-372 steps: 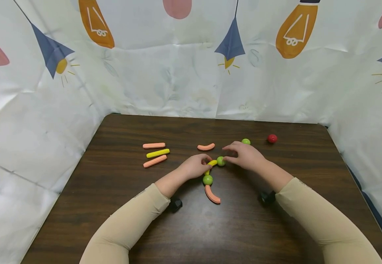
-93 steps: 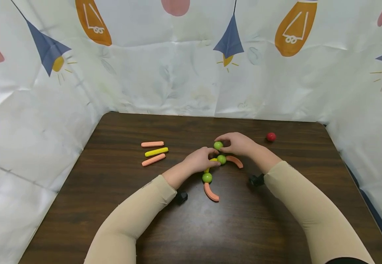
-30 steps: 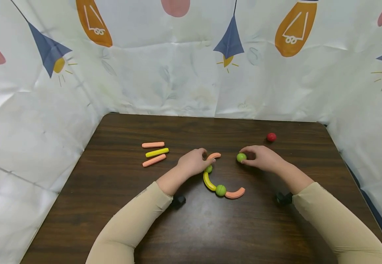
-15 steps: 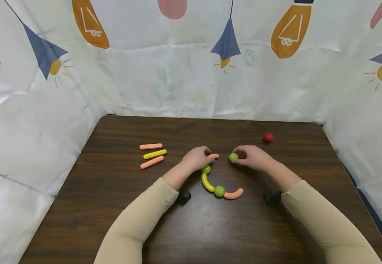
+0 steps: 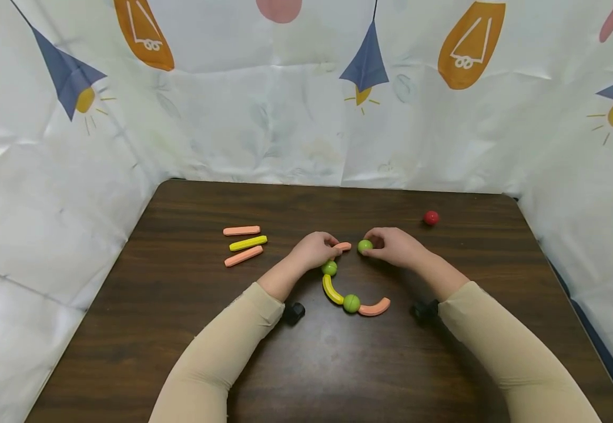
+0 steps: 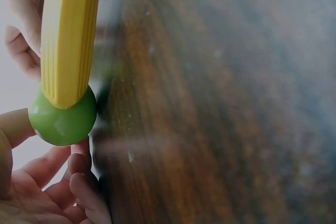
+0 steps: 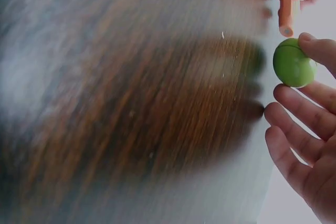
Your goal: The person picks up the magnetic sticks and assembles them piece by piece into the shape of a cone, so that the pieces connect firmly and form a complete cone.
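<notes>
My left hand (image 5: 311, 250) pinches a curved peach rod (image 5: 344, 246) at the upper end of a joined chain. From that rod the chain runs through a green ball (image 5: 330, 268), a curved yellow rod (image 5: 331, 291) and a second green ball (image 5: 351, 304) to another curved peach rod (image 5: 375, 308). Thumb and finger of my right hand (image 5: 397, 245) hold a loose green ball (image 7: 293, 65). In the right wrist view, the peach rod's end, with a small socket, points at this ball across a narrow gap.
Left of the hands, two straight peach rods (image 5: 241, 231) (image 5: 244, 256) and a straight yellow rod (image 5: 248, 243) lie on the brown table (image 5: 126, 329). A red ball (image 5: 431, 218) sits at the back right. Patterned white cloth (image 5: 274, 129) hangs behind the table.
Since the oldest frame, a second curved peach rod has joined the chain, which has also been turned. Over the last second, my right hand has brought the loose green ball leftward, close to the rod.
</notes>
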